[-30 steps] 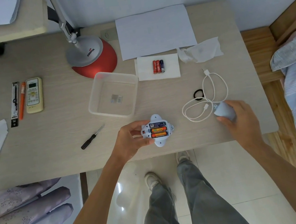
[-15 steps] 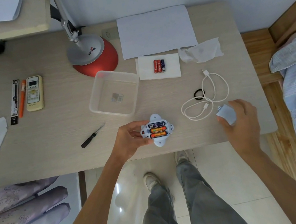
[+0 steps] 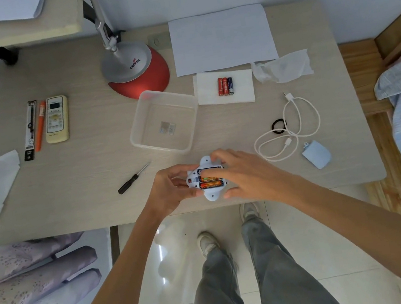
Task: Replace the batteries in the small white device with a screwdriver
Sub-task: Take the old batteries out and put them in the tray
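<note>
Left hand point(image 3: 171, 190) gripping white device point(image 3: 211, 194), right hand point(image 3: 243, 175) fingertips on batteries point(image 3: 211, 184) (compartment open)

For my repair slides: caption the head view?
Both hands hold the opened white device, fingers reaching its batteries; screwdriver lies aside.

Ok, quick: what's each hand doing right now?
Left hand: closed on the white device, gripping its left end.
Right hand: open, fingertips on the batteries in the device, holding nothing.
</note>
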Tool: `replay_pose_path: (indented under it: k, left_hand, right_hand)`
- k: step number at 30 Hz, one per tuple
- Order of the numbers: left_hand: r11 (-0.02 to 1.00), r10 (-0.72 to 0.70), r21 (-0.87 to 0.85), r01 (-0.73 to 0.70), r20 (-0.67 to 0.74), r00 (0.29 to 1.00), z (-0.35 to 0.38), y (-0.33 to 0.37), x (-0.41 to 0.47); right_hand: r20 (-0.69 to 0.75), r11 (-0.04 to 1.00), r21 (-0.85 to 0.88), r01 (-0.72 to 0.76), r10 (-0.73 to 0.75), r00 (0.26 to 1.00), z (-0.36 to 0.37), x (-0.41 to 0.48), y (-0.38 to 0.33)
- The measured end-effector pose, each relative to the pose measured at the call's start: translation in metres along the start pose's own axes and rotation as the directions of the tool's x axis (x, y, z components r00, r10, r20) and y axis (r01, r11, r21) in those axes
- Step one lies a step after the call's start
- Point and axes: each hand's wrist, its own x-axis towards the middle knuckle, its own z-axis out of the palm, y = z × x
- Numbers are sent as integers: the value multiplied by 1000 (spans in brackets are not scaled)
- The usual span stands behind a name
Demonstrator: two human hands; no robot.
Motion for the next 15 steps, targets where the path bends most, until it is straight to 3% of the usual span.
replay_pose_path:
  k: [15]
  left_hand:
    - [1000,20,-4,-20,65,998,-6,5,0]
  right_hand:
    - [159,989,-77,127,-113,981,-8,31,17]
